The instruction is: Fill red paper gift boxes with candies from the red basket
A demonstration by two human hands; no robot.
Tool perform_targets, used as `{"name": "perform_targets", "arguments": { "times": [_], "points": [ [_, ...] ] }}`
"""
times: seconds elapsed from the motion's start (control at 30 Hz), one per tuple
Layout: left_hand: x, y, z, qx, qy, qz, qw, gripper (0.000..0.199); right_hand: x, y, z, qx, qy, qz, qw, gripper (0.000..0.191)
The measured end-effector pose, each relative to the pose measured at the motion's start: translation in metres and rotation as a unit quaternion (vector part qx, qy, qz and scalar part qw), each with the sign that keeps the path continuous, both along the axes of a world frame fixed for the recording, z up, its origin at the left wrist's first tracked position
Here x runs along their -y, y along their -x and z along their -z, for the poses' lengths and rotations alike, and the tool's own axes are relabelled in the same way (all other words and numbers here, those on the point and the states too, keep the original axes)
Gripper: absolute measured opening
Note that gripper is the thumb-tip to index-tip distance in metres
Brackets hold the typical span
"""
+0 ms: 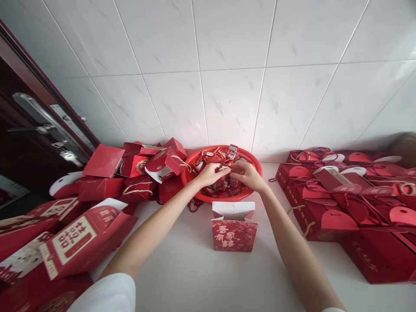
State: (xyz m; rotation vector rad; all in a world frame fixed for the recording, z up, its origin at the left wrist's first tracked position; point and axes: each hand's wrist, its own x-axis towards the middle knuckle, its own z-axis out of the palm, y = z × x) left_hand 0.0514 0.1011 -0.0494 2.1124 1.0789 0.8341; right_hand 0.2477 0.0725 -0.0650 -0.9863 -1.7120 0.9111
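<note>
An oval red plastic basket [254, 161] sits against the tiled wall, filled with small red wrapped packets [232, 151]. Both hands are over it. My left hand [211, 174] comes in from the left, thumb and fingers closed at a dark red packet. From the right comes my right hand [245, 174], its fingers curled at the packets close beside the left; what it grips, if anything, is too small to make out. Just in front of the basket a red paper box [234, 236] with white lettering stands upright, its top open and pale inside.
Red gift boxes [105, 160] with rope handles are heaped at the left. Rows of red boxes [325, 216] fill the right side of the white table [195, 277]. A dark door with a metal handle [39, 115] is at the far left.
</note>
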Motion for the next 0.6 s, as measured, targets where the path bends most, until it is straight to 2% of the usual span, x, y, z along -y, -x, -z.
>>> {"name": "perform_targets", "arguments": {
  "times": [0.1,0.3,0.4,0.5,0.6],
  "points": [
    [-0.0011,-0.0011,0.0013,-0.012,0.009,0.006,1.000,0.055,0.0026,0.0020,-0.0020,0.032,-0.021,-0.022,0.999,0.023],
    [0.0022,-0.0023,-0.0019,-0.006,0.043,0.050,0.998,0.061,0.0039,0.0021,-0.0045,0.035,-0.043,0.003,0.998,0.032],
    [0.0026,-0.0017,-0.0032,-0.010,0.045,0.004,0.999,0.054,0.0032,0.0012,-0.0035,-0.027,-0.019,0.020,0.999,0.033],
    [-0.0010,0.0003,-0.0024,-0.070,0.046,-0.080,0.993,0.033,0.0019,0.0000,-0.0011,-0.130,0.020,0.052,0.990,0.033],
    [-0.0052,0.0021,-0.0002,-0.151,-0.023,-0.122,0.981,0.018,0.0004,-0.0006,0.0007,-0.188,0.050,0.077,0.978,0.033]
  ]
}}
